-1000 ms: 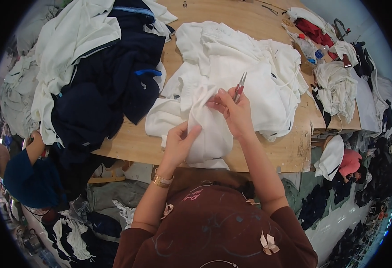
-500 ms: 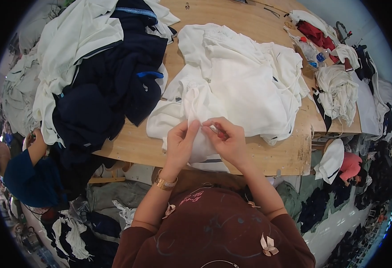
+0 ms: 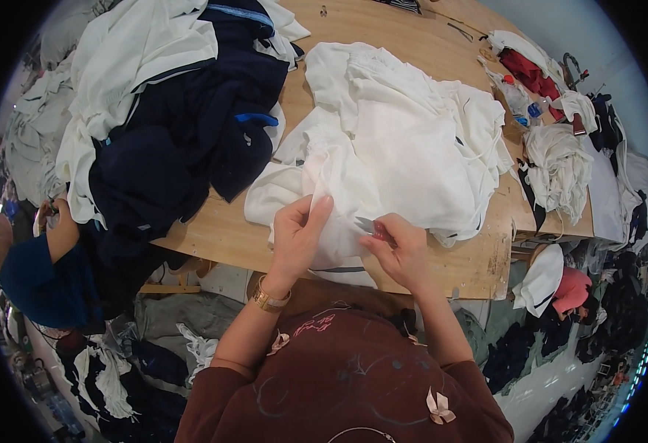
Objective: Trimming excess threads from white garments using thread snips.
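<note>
At the near edge of a wooden table (image 3: 479,262), we see a white garment (image 3: 331,240) spread in loose folds, part of it lying toward the table's middle against more white clothes (image 3: 420,140). We judge it light and soft, a limp cloth that will sag and crease wherever it is not held, unlikely to break but easy to nick with a blade. A pinch on a doubled fold, close to the spot being handled, looks to us the surest hold.

The left hand (image 3: 298,232), above the table's near edge, grasps such a fold between thumb and fingers, nearly closed. The right hand (image 3: 398,249), over the same edge and farther right, is curled around the red handle of small scissors (image 3: 366,224), their blades pointing left at the cloth; we cannot tell whether the tips touch it. On the table's left side, we find a heap of navy clothes (image 3: 184,140), with a white shirt (image 3: 147,44) draped over it.
</note>
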The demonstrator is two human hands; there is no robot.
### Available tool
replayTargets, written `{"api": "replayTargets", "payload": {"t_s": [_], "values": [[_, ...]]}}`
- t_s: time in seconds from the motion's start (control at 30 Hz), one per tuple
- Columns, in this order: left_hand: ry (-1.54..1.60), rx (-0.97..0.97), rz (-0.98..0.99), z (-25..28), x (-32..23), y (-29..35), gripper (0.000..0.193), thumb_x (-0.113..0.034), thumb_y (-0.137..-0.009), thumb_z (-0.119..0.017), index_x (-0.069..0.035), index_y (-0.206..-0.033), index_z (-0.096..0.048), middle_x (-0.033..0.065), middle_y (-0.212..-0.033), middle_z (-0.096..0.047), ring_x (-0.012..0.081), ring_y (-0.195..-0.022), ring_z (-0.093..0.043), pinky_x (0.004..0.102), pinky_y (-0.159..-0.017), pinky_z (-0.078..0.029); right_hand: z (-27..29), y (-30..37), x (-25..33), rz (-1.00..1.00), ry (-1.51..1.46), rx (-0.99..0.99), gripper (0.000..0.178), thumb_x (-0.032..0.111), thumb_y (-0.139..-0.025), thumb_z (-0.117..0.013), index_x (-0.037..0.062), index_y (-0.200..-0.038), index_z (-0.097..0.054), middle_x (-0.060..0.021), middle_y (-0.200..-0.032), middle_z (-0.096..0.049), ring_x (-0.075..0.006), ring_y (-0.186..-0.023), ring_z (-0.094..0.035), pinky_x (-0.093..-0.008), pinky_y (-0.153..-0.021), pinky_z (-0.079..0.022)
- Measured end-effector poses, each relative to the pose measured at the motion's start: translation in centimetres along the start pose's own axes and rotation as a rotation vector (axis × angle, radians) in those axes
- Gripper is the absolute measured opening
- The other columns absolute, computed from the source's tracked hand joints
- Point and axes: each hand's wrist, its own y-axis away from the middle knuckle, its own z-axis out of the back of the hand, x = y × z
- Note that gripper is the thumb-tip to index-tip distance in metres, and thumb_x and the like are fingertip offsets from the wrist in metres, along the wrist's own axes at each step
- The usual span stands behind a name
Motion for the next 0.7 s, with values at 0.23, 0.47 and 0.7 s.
{"api": "replayTargets", "payload": {"t_s": [0.23,0.47,0.7], "values": [[0.009,0.033,0.052,0.0,0.2,0.2,0.027,-0.019,-0.092,-0.055,0.005,-0.088,-0.065,-0.0033,-0.073,-0.060,0.0004,-0.066,-0.047,0.0180,-0.057,-0.040,0.1,-0.5,-0.2,0.070,0.125,0.030,0.032,0.033,-0.074,-0.071,0.0054,-0.072,-0.054,-0.0056,-0.063,-0.053,-0.0220,-0.047,-0.049,-0.0310,-0.044,-0.037],[-0.040,0.027,0.034,0.0,0.0,0.1,0.027,-0.020,-0.091,-0.055,0.005,-0.083,-0.064,-0.0048,-0.069,-0.057,0.0000,-0.063,-0.045,0.0181,-0.054,-0.037,0.3,-0.9,0.1,0.100,0.172,0.053,0.032,0.035,-0.075,-0.070,0.0067,-0.072,-0.055,-0.0043,-0.065,-0.055,-0.0215,-0.047,-0.049,-0.0307,-0.044,-0.037],[-0.158,-0.003,-0.020,0.2,0.7,0.1,0.028,-0.019,-0.090,-0.057,0.004,-0.074,-0.061,-0.0069,-0.060,-0.050,0.0001,-0.058,-0.039,0.0192,-0.049,-0.033,0.3,-1.1,0.2,0.128,0.206,0.066,0.029,0.025,-0.072,-0.073,0.0036,-0.072,-0.054,-0.0082,-0.062,-0.053,-0.0256,-0.050,-0.052,-0.0310,-0.046,-0.039]]}}
